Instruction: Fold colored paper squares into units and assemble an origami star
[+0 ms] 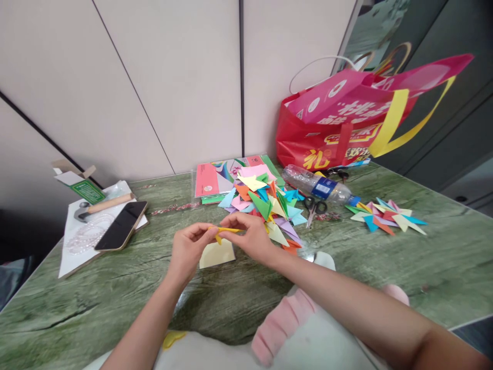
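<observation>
Between my two hands is a small folded piece of yellow paper (226, 229), held just above the table. My left hand (189, 247) pinches its left end with thumb and forefinger. The fingers of my right hand (251, 237) are closed on its right side. Below them a pale yellow paper sheet (216, 255) lies flat, partly covered by my hands. Right behind my right hand is a heap of folded coloured paper pieces (265, 200). A star-like shape of coloured paper points (385, 216) rests farther right.
Scissors (315, 208) and a clear plastic bottle (319, 184) lie beside the heap. Paper packs (210, 180) and a red gift bag (327, 128) stand at the back. On the left are a phone (122, 226), a hammer (103, 205), a bead string (87, 234) and a green-white box (82, 186).
</observation>
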{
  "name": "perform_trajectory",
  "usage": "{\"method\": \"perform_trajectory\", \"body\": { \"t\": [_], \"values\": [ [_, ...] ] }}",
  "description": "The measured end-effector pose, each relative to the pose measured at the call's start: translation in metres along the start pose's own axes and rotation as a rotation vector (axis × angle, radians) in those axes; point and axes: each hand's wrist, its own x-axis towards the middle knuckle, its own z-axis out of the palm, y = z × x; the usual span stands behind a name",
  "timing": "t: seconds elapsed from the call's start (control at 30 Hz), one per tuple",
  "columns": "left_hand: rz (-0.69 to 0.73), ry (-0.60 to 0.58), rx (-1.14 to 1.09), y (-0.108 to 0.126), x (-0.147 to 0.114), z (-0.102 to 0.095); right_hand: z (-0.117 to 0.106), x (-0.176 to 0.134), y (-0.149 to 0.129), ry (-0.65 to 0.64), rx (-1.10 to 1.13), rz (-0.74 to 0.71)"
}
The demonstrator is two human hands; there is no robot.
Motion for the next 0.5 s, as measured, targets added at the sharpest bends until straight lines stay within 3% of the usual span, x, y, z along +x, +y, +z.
{"method": "perform_trajectory", "body": {
  "t": [0.23, 0.5],
  "values": [
    [0.032, -0.036, 0.095, -0.0013, 0.0016, -0.0029, 0.0011, 0.0019, 0.0011, -0.061, 0.072, 0.135],
    [-0.081, -0.128, 0.063, 0.0025, 0.0006, -0.0022, -0.0004, 0.0034, 0.0010, -0.103, 0.149, 0.187]
  ]
}}
